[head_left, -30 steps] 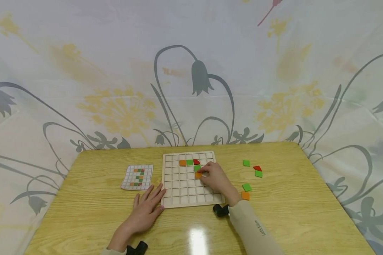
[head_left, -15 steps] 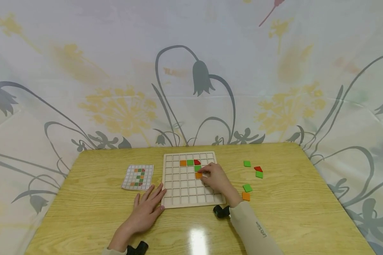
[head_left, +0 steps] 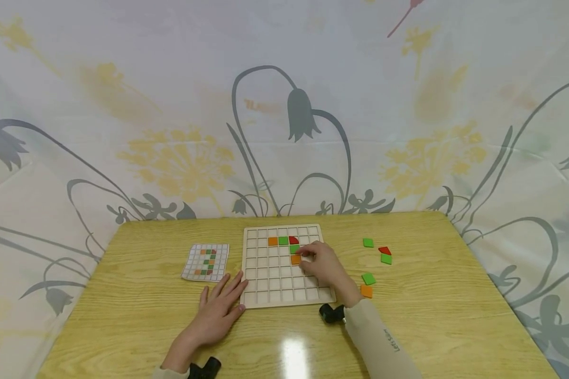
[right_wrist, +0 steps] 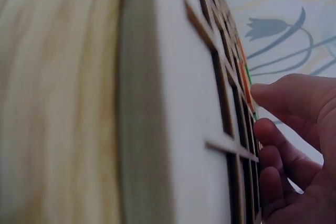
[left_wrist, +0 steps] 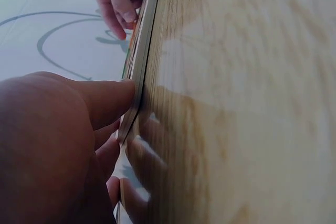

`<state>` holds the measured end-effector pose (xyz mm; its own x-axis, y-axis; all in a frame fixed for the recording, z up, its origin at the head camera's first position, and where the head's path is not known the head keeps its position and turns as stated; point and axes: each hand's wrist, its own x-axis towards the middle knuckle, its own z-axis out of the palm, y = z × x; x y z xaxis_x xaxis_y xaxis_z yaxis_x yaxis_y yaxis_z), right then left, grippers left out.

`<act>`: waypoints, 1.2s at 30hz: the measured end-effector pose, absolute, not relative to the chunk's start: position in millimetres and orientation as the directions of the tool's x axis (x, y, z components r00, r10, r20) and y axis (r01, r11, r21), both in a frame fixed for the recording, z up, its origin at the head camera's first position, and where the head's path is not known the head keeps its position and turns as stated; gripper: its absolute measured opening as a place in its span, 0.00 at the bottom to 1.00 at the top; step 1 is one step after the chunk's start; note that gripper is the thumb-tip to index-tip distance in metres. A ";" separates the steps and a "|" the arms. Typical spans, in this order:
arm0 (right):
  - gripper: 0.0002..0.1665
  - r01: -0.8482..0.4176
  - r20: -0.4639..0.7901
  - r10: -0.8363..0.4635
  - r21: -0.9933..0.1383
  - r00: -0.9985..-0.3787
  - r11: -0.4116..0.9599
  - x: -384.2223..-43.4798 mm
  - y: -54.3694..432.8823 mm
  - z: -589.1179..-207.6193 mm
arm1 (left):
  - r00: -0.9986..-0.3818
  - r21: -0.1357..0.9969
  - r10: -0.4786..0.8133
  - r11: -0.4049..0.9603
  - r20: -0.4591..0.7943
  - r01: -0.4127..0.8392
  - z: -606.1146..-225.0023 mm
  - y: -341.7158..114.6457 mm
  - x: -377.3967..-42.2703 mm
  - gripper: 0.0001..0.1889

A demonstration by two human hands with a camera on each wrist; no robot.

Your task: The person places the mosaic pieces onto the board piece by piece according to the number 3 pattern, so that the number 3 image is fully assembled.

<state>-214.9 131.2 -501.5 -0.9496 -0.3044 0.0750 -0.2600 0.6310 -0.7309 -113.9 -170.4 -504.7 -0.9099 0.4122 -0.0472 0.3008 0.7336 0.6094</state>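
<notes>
A wooden grid board (head_left: 281, 287) lies on the table. My right hand (head_left: 324, 266) is over its right half, thumb and forefinger at the edges of an orange square tile (head_left: 296, 259), which sits in a cell. In the right wrist view the thumb tip meets that orange tile (right_wrist: 246, 81). Above it are a green square tile (head_left: 294, 249) and a red quarter-round tile (head_left: 293, 240); another green tile (head_left: 283, 240) and an orange tile (head_left: 272, 241) continue leftward. My left hand (head_left: 216, 316) lies with spread fingers, fingertips and thumb touching the board's left edge (left_wrist: 137, 85).
Left of the board lies a pattern card (head_left: 194, 260) printed with a coloured grid design. To the right are loose tiles: green ones (head_left: 368, 242) (head_left: 386, 259) (head_left: 369, 279), a red one (head_left: 384, 250) and an orange one (head_left: 366, 291). A patterned cloth (head_left: 284, 173) hangs behind the table.
The right thumb and forefinger have drawn slightly apart at the orange tile, and more of the tile shows. The left hand and the other tiles stay put.
</notes>
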 end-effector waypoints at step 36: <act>0.12 -0.318 0.139 -0.307 -0.669 -0.942 0.672 -196.9 240.2 -483.1 | -0.909 0.600 0.415 0.738 -0.042 0.310 -509.1 -171.7 -115.6 0.29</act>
